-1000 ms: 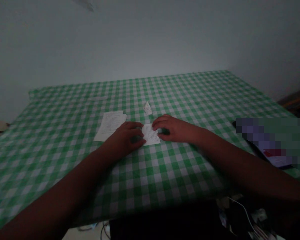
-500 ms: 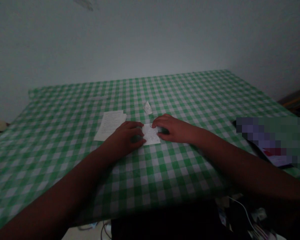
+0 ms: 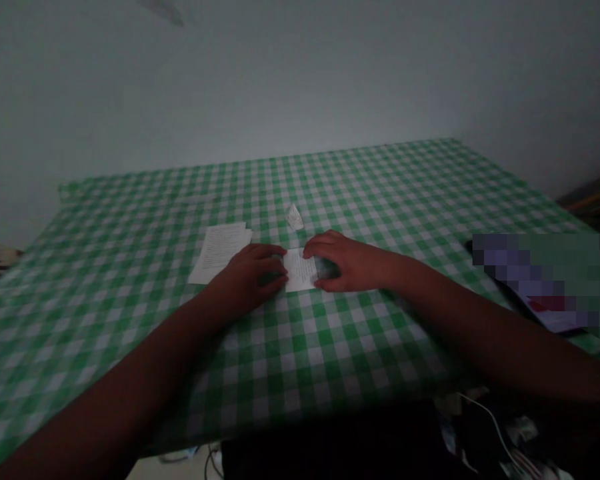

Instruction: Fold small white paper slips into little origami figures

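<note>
A small printed slip of paper (image 3: pixel 301 269) lies flat on the green-and-white checked tablecloth between my two hands. My left hand (image 3: pixel 257 272) rests at its left edge, fingers stretched out and apart, the tips touching that side. From the other side, my right hand (image 3: pixel 343 261) arches over the right edge. Its index fingertip rests on the upper part of the slip and its thumb tip near the lower right corner, with a gap between them. Beside my left hand lie several larger printed sheets (image 3: pixel 220 252), partly hidden by that hand.
Beyond the slip sits a crumpled or folded scrap of paper (image 3: pixel 295 218). A dark-edged flat device (image 3: pixel 520 293), its screen blurred out, lies at the right. The checked tablecloth (image 3: pixel 300 360) reaches back to a plain wall. Cables (image 3: pixel 495 427) show below the front edge.
My right thumb has shifted slightly toward me, down to the slip's lower right corner. The slip has turned a little and sits straighter. My left hand has hardly moved.
</note>
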Tool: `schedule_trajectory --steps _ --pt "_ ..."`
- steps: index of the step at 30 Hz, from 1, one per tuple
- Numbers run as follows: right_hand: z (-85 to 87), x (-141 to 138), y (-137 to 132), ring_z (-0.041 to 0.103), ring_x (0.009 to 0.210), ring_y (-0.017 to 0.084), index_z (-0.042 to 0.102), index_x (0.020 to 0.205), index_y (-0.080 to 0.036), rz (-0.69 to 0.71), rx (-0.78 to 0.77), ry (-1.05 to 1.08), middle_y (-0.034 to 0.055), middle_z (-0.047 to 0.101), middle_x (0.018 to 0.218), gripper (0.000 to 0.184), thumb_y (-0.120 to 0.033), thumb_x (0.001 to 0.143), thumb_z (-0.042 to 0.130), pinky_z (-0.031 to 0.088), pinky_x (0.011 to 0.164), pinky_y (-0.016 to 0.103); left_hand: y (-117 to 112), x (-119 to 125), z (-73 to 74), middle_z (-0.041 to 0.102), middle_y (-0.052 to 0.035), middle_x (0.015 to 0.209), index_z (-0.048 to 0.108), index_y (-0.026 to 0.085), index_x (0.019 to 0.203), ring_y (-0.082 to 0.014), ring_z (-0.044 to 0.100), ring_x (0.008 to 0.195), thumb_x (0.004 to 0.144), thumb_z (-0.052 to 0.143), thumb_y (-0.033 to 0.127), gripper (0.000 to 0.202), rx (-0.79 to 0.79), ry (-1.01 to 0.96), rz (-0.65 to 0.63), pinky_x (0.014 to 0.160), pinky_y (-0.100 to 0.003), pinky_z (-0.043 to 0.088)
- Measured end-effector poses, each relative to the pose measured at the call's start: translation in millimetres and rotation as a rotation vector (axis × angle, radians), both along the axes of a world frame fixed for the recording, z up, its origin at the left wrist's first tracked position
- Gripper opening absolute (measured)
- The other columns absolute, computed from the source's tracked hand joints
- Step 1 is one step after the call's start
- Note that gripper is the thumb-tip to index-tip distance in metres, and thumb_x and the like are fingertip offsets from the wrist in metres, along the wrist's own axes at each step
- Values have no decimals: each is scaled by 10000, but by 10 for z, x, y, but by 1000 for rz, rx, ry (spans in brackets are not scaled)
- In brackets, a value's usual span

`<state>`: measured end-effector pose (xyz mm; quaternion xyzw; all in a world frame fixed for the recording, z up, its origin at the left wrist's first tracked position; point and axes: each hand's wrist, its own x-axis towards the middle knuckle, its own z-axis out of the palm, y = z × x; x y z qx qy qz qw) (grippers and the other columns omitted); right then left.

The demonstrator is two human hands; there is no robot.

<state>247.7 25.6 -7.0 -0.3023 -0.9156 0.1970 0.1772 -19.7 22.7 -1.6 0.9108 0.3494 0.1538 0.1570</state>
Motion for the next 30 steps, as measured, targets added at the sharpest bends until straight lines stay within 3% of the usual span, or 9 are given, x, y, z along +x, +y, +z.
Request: schedule_trajectory --steps 5,10,15,23,26,30 --pt "30 -6 8 540 1132 228 601 1159 -182 15 -3 35 96 639 1161 288 -260 882 614 415 1018 416 -9 15 29 627 -76 1254 697 214 929 -273 561 1160 902 613 321 139 24 39 -14 1004 -491 450" --pt "73 -73 -82 552 1068 240 629 1115 -162 9 64 -36 105 644 1123 271 -235 854 626 441 967 415 -43 31 16 631 -77 1247 687 212 900 -285 556 1169 855 689 367 162 14 29 -16 996 -489 452" --pt "83 -142 -146 549 1052 272 642 1094 -154 -102 135 -138 115 644 1119 263 -245 848 622 446 924 437 -58 37 10 623 -74 1263 681 218 897 -292 550 1184 828 720 384 184 -18 12 4 1009 -502 449" --pt "-65 -118 70 555 995 254 623 993 -195 -341 95 -86 79 644 1031 180 -284 836 628 455 866 390 -60 46 32 615 -74 1273 673 216 881 -296 547 1186 825 719 380 179 -32 31 17 1009 -518 450" --pt "-68 -116 72 548 999 256 620 1011 -185 -352 111 -88 90 634 1047 201 -299 845 615 449 873 395 -64 46 38 615 -81 1279 676 211 892 -299 543 1194 829 717 376 181 -30 27 13 1010 -511 451" --pt "-14 -126 -36 523 1045 280 598 1121 -168 -272 113 -122 107 612 1129 386 -410 826 651 447 890 420 -67 46 32 627 -89 1259 681 206 883 -297 559 1169 830 716 380 185 -16 20 0 1008 -509 451"
